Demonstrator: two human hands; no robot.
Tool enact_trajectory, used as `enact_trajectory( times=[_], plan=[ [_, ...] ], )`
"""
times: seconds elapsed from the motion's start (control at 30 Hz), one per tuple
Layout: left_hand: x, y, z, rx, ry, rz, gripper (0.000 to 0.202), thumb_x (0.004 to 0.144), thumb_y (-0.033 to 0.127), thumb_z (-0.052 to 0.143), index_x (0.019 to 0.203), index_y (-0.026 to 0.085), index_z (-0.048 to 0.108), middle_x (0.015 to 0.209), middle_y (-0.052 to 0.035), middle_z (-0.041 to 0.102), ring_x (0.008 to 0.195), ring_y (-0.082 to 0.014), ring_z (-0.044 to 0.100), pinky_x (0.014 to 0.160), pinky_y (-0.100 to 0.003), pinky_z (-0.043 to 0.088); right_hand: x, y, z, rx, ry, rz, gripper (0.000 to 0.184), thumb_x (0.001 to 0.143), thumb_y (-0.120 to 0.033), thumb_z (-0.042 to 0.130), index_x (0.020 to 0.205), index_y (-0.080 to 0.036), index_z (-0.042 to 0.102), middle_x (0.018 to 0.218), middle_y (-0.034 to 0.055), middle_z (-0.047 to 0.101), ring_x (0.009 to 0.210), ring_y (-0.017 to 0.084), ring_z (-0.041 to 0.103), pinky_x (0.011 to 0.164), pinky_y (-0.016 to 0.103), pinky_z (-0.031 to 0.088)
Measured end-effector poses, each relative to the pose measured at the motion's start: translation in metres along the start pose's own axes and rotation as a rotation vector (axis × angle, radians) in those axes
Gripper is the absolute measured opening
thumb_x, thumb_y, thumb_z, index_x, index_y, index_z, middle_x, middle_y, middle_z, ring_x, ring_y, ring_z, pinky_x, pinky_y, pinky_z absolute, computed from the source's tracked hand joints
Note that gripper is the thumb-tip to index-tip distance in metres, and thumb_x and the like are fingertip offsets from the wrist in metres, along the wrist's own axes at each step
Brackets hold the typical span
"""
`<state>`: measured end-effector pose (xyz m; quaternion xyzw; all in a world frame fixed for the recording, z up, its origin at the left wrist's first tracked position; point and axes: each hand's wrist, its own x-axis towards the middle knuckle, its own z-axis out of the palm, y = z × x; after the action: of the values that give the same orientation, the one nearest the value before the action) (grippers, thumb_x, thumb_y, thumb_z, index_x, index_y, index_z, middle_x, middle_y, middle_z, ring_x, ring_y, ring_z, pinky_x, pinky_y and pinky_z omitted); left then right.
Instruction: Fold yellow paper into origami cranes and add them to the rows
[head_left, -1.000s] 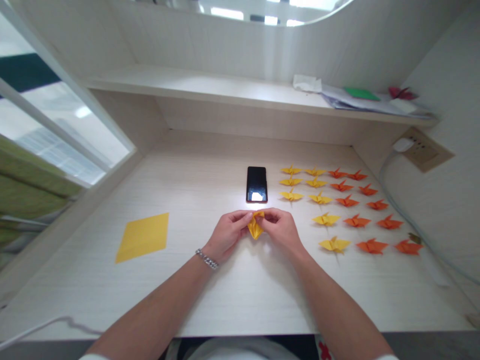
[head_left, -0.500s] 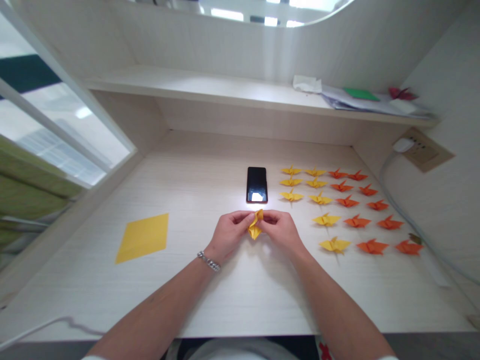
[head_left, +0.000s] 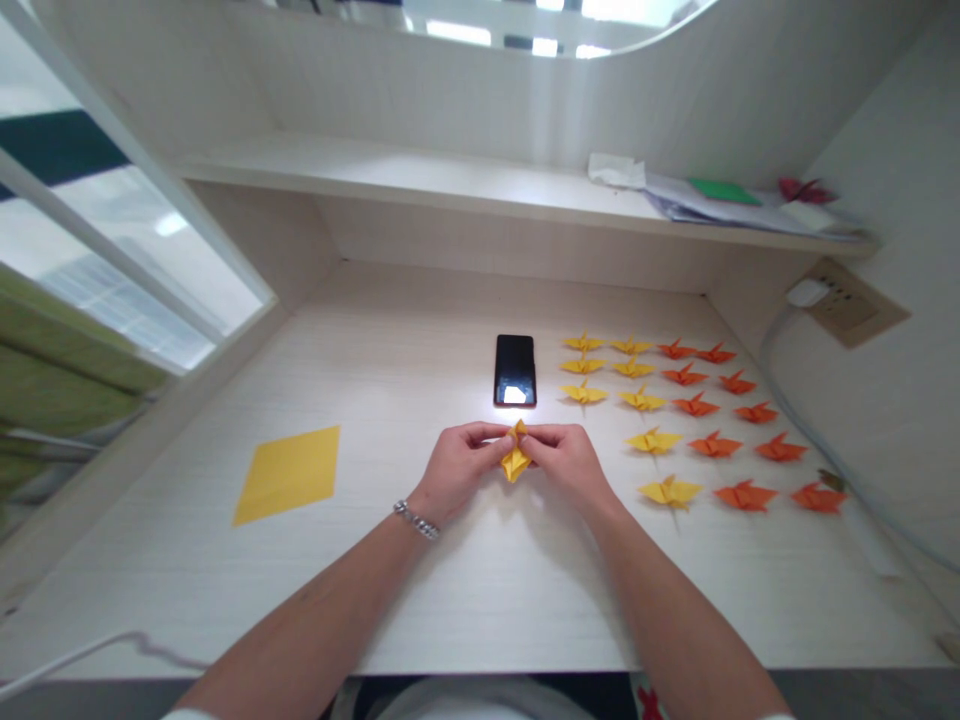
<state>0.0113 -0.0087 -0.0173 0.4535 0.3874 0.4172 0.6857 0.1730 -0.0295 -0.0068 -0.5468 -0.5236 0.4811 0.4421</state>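
Observation:
A partly folded piece of yellow origami paper [head_left: 515, 462] is pinched between both hands, just above the desk's middle. My left hand [head_left: 466, 460] grips its left side, the thumb pressed on the front. From the right, my right hand [head_left: 564, 458] closes on the other side in the same way. The fingertips behind the paper are hidden. Beyond the hands lies a black phone [head_left: 515, 370], face up. Off to the left, a flat yellow paper sheet [head_left: 289, 474] rests on the desk.
Rows of yellow paper cranes [head_left: 653, 441] and orange paper cranes [head_left: 715, 445] stand on the right. A white cable [head_left: 806, 425] runs down from the wall socket [head_left: 855, 300]. Papers [head_left: 697, 203] lie on the shelf [head_left: 450, 185] above. Another cable [head_left: 82, 655] crosses the front left corner.
The yellow paper between my fingers has flattened and spread into a more diamond-like shape. My thumbs have shifted slightly on it; both hands stay in nearly the same place.

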Motion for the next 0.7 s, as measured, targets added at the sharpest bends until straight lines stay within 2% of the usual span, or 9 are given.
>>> enact_trajectory(
  times=[0.13, 0.37, 0.53, 0.7],
  plan=[
    [0.0007, -0.003, 0.0013, 0.024, 0.054, 0.017, 0.03, 0.068, 0.032, 0.076, 0.093, 0.015, 0.073, 0.082, -0.0085, 0.073, 0.071, -0.0181, 0.064, 0.064, -0.028, 0.05, -0.0013, -0.0006, 0.0014, -0.046, -0.006, -0.009, 0.029, 0.077, -0.031, 0.061, 0.099, -0.019, 0.074, 0.078, 0.0049, 0.074, 0.073, 0.021, 0.067, 0.065, 0.03, 0.052],
    [0.0021, -0.006, -0.0011, 0.114, 0.094, 0.056, 0.033, 0.069, 0.039, 0.074, 0.091, 0.015, 0.074, 0.081, -0.0081, 0.073, 0.07, -0.0192, 0.064, 0.063, -0.027, 0.048, -0.0021, -0.0011, 0.0028, -0.057, -0.005, -0.013, 0.029, 0.078, -0.032, 0.059, 0.099, -0.018, 0.074, 0.084, 0.0052, 0.075, 0.077, 0.022, 0.068, 0.067, 0.031, 0.052],
    [0.0022, -0.0057, -0.0021, 0.157, 0.063, 0.062, 0.033, 0.072, 0.039, 0.071, 0.095, 0.015, 0.074, 0.086, -0.0095, 0.073, 0.077, -0.0215, 0.065, 0.069, -0.03, 0.049, -0.0015, -0.0004, 0.0039, -0.047, 0.008, -0.015, 0.026, 0.076, -0.03, 0.061, 0.094, -0.017, 0.075, 0.084, 0.0061, 0.075, 0.079, 0.023, 0.068, 0.068, 0.03, 0.053],
    [0.0001, -0.0037, 0.0022, 0.129, 0.008, 0.069, 0.031, 0.075, 0.038, 0.068, 0.096, 0.016, 0.074, 0.091, -0.0096, 0.073, 0.083, -0.0233, 0.065, 0.075, -0.032, 0.049, 0.0004, 0.0021, 0.0044, -0.095, 0.101, -0.009, 0.022, 0.07, -0.028, 0.067, 0.086, -0.015, 0.074, 0.08, 0.0084, 0.074, 0.072, 0.022, 0.069, 0.064, 0.03, 0.054]
  ],
)
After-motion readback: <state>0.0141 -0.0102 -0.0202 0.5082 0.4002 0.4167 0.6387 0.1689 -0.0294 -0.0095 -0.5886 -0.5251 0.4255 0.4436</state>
